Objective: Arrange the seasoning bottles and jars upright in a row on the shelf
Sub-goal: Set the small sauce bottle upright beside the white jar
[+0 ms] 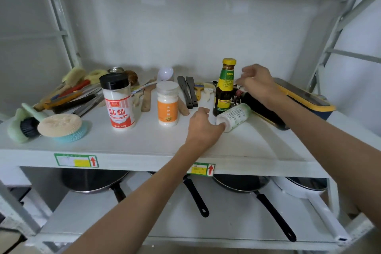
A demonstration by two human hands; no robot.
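A white jar (234,117) lies tipped on the shelf (144,142), its cap touched by the curled left hand (203,128), while the loosely open right hand (256,83) half hides a fallen dark bottle (261,109).

The shelf (144,142) front lies bare and open to reach. Further back, two upright jars (118,101), a tall sauce bottle (224,88) and scattered utensils (189,93) crowd the way.

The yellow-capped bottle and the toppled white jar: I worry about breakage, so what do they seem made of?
The yellow-capped bottle looks like glossy dark glass, judging by its sheen, with a plastic-looking cap. The toppled white jar, touched by the left hand, looks like translucent matte plastic; neither is certain.
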